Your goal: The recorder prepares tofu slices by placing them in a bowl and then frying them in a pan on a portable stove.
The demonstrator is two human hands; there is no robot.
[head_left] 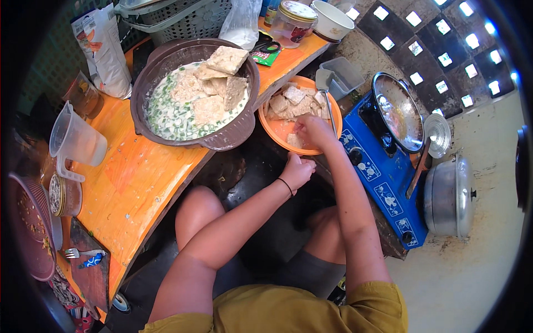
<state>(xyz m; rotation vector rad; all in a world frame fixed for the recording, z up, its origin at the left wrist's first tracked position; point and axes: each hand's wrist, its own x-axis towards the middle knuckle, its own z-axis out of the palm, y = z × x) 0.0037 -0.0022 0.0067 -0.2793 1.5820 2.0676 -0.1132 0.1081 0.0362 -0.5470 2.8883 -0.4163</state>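
As seen from head view, seems to be sorting pale slabs (290, 104) inside orange bowl (276, 128) with bent fingers of right hand (315, 133); cannot tell whether pinching. Holds left hand (298, 170) just beside rim, with fingers curled together. Probably calls next for gentle lift toward batter (166, 119) in brown basin (227, 142).

Block wall (401, 32): daylight glares through its square openings (413, 18), burning them white, bluish toward the right rim.
Tabletop (150, 172): bright, strongly saturated orange.
Floor (258, 202): deep shadow, detail mostly lost.
Hands (297, 170): well lit, outlines clear.
Aluminium pot (442, 197): soft sheen on its curved side.
Maroon basin (34, 236): dim, slightly soft near the left edge.
Fisheye rim: black vignette in the corners; straight tabletop edges bow.
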